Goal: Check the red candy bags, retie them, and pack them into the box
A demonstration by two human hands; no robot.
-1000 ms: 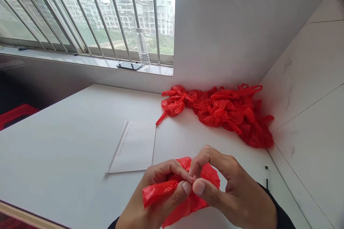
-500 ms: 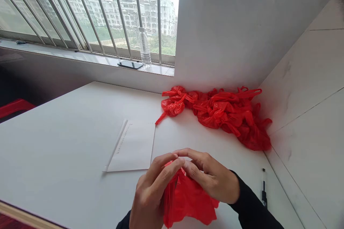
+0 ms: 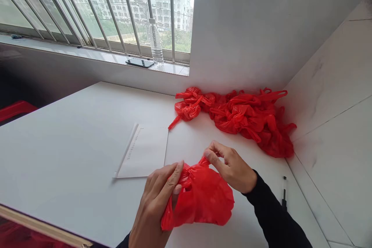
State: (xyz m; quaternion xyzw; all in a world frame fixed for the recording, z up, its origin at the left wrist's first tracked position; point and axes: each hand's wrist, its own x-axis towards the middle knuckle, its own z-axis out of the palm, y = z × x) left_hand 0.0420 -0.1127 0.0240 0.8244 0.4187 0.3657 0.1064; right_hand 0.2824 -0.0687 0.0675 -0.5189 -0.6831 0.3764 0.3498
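A red plastic bag [image 3: 207, 197] hangs between my two hands over the near part of the white table [image 3: 72, 155]. My left hand [image 3: 157, 197] is closed on its left side, the thumb and fingers pressed around the gathered plastic. With thumb and forefinger, my right hand [image 3: 232, 166] pinches a twisted end at the bag's upper right. The plastic between them is bunched at the top and spread out below. Part of the bag is hidden behind my left fingers.
Several crumpled red plastic bags [image 3: 247, 116] lie along the wall at the back right. A white notebook [image 3: 145, 151] rests left of centre, and a pen [image 3: 284, 195] lies at the right edge. On the windowsill are a phone [image 3: 139, 62] and a water bottle [image 3: 156, 44].
My hands have moved apart. The right one has gone up and right, drawing out an end of the bag; the left has shifted left. The view has tilted slightly down.
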